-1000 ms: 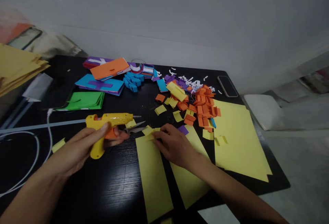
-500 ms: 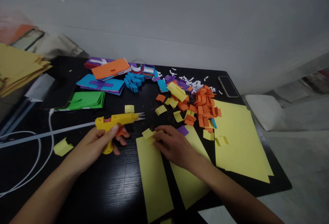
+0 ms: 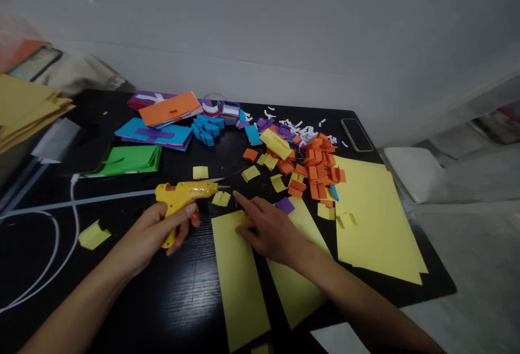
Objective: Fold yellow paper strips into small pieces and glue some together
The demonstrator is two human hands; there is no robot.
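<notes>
your left hand (image 3: 156, 232) is clenched round the grip of the yellow glue gun (image 3: 184, 192), thumb along its side. the nozzle points right and sits low over the black counter (image 3: 179, 300). a clear glue stick (image 3: 89, 201) juts from the gun's back toward the left, and a white cable (image 3: 60, 245) loops off at near left. the gun looks held level so that its tip sits close to the paper. a small yellow piece (image 3: 221, 198) lies just beneath the nozzle tip.

your right hand (image 3: 272, 230) is released and flat, grasping nothing. its fingers are spread, the index stretched toward the gun, the palm bearing on the far end of a yellow strip (image 3: 239, 278). likely it pins the paper so it cannot slide. a second strip (image 3: 296, 283) lies just to the right, partly under your wrist. a large yellow sheet (image 3: 377, 224) lies further right.

beyond the hands are an orange pile of folded bits (image 3: 320, 169), blue bits (image 3: 207, 129) and a green stack (image 3: 130, 159). a phone (image 3: 356, 134) lies at the far right edge.

no brand, label or writing can be read on the gun or the paper.
</notes>
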